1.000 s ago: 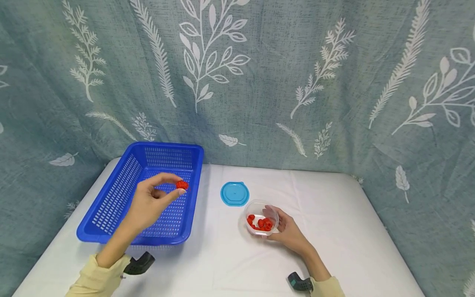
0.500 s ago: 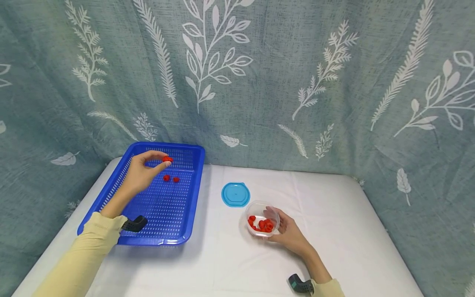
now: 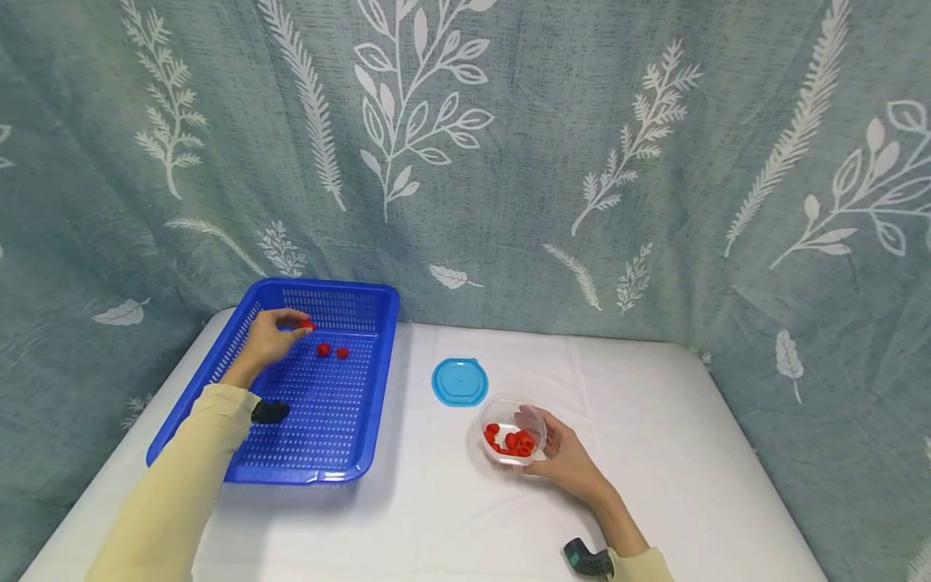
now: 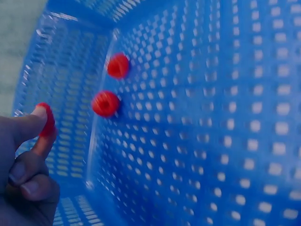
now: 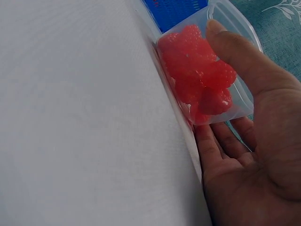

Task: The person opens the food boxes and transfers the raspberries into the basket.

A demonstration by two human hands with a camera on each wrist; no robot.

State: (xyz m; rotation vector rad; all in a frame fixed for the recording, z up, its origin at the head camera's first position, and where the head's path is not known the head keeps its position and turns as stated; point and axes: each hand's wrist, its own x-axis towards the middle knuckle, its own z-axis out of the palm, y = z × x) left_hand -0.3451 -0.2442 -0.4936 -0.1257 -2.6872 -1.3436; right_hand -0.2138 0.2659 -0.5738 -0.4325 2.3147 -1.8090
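My left hand [image 3: 271,338] is inside the far left part of the blue basket [image 3: 387,380], pinching a raspberry [image 4: 48,121] between thumb and index finger. Two more raspberries [image 4: 106,103] lie on the basket floor near its far wall, just right of that hand in the head view. On the table, my right hand [image 3: 569,457] grips a clear plastic container [image 3: 486,414] from its right side, thumb and fingers around the wall. Several raspberries [image 5: 195,66] sit at the bottom of this container, seen through its side in the right wrist view.
A blue lid [image 3: 460,381] lies flat on the white tablecloth [image 3: 640,404], between basket and container. Behind the table hangs a green leaf-patterned curtain [image 3: 509,178]. The basket's raised walls surround my left hand.
My left hand has moved from the basket's near-right area away and leftward, then lower into it, still pinching the raspberry. Two raspberries on the floor have come into sight. The right hand keeps its place.
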